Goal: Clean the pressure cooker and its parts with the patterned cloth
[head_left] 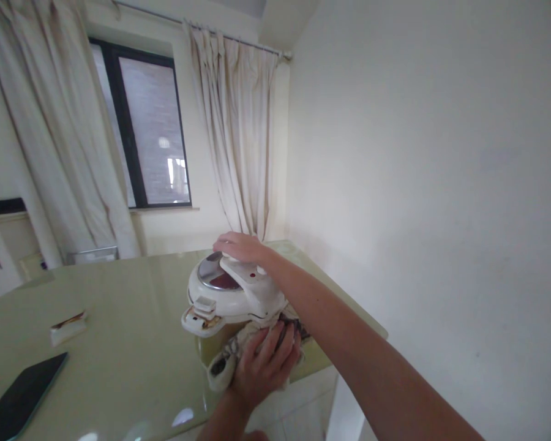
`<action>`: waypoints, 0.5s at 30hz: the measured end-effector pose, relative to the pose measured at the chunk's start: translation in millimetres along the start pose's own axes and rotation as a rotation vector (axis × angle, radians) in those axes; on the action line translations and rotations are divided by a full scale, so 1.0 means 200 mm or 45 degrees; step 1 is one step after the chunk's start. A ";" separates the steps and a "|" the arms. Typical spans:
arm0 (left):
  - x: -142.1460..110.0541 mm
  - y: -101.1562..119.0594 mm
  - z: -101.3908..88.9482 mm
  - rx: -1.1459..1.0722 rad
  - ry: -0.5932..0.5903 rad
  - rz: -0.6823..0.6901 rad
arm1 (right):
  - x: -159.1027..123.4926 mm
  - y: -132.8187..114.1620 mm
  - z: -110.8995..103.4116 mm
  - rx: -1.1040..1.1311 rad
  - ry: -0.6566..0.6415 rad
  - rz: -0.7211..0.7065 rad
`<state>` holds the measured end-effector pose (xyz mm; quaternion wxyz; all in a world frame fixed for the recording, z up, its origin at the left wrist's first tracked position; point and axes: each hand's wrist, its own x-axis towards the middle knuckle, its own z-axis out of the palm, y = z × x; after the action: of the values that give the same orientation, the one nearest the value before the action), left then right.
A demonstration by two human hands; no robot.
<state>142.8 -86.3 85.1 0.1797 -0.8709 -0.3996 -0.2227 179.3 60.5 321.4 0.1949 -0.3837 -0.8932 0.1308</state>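
A white electric pressure cooker (229, 303), with a shiny metal disc on its lid and a shiny body, stands near the table's edge. Brown stains mark its protruding side tab. On top of the lid lies my right hand (241, 246), its fingers curled over the lid's handle area. My left hand (269, 361) presses a bunched, light cloth with dark patches (223, 370) against the cooker's lower side, fingers bent over the fabric. The cloth and hand hide part of the body, and my right forearm covers the lid's right side.
The pale green, glossy table (133, 318) carries a small whitish piece with a brown edge (68, 327) and a dark flat panel (25, 395) at left. A white wall (417, 184) rises along the right. Curtains (234, 122) and a window (151, 128) are behind.
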 end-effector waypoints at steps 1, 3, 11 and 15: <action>0.03 0.02 0.01 0.065 0.016 0.064 | -0.01 0.00 0.00 -0.019 -0.008 -0.001; 0.03 0.02 0.01 0.191 0.088 0.328 | -0.01 0.00 0.00 -0.059 -0.019 -0.010; -0.50 -0.45 -0.01 0.293 0.758 0.099 | 0.02 0.03 0.03 -0.150 -0.019 -0.093; -0.62 -0.61 -0.13 0.036 0.834 -0.818 | 0.03 0.04 0.03 -0.186 -0.003 -0.094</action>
<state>-31.3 -100.3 57.6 0.2304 -0.5840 -0.5744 -0.5252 177.0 70.6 313.8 0.1701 -0.3637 -0.9140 0.0583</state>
